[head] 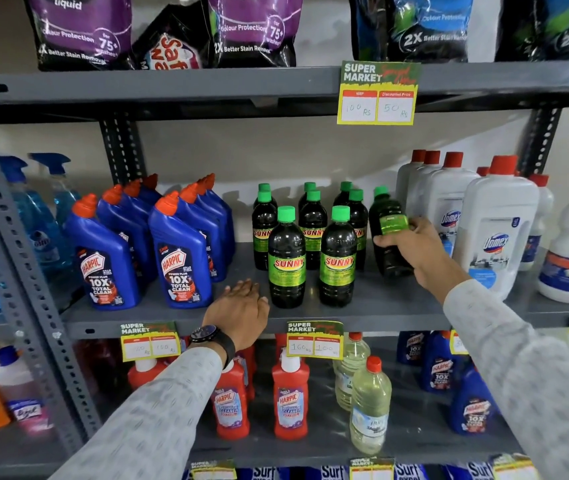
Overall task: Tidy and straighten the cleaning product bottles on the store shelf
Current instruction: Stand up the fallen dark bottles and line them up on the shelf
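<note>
Several dark Sunny bottles (286,258) with green caps stand in rows on the middle grey shelf (373,306). My right hand (411,244) grips one dark green-capped bottle (388,216) at the right end of that group, tilted slightly, its label turned sideways. My left hand (241,310) rests flat on the shelf edge, fingers apart, just left of the front Sunny bottle and holding nothing. Blue Harpic bottles (179,258) with orange caps stand in rows to the left.
White Domex bottles (494,233) with red caps crowd the right, close to the held bottle. Blue spray bottles (34,216) stand far left. Red Harpic bottles (290,396) and pale liquid bottles (369,407) fill the lower shelf. Detergent pouches (252,29) sit above; price tags (378,93) hang off shelf edges.
</note>
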A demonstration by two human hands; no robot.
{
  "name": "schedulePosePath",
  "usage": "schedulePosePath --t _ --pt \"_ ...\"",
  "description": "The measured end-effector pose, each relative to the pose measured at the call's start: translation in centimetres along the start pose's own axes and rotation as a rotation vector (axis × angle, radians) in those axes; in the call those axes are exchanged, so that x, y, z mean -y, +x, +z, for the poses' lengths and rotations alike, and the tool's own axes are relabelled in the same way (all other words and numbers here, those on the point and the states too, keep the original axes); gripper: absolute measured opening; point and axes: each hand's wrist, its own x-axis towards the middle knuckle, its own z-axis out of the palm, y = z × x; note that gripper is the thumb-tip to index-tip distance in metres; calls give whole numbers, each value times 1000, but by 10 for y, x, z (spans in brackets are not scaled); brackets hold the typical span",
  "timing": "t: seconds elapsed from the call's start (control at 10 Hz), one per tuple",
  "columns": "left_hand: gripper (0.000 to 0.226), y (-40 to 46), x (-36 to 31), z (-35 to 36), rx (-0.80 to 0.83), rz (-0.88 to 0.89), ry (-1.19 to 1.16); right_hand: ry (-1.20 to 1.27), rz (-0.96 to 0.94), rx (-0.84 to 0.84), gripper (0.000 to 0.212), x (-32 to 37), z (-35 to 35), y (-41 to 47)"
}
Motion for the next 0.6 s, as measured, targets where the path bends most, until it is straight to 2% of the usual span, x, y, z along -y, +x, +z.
schedulePosePath --t 0.1,0.2,0.3,0.6 --pt "60 0 1 1 -20 4 -9 35 -196 -9 80 -14 2 -10" --pt "60 1 1 2 -29 9 -14 -2 -279 -57 88 -39 5 -21" --pt "60 1 1 1 -21 6 -12 -57 -340 -102 88 -61 9 -28" --pt "61 2 2 2 -19 3 -4 -114 -384 -50 104 -78 11 -26"
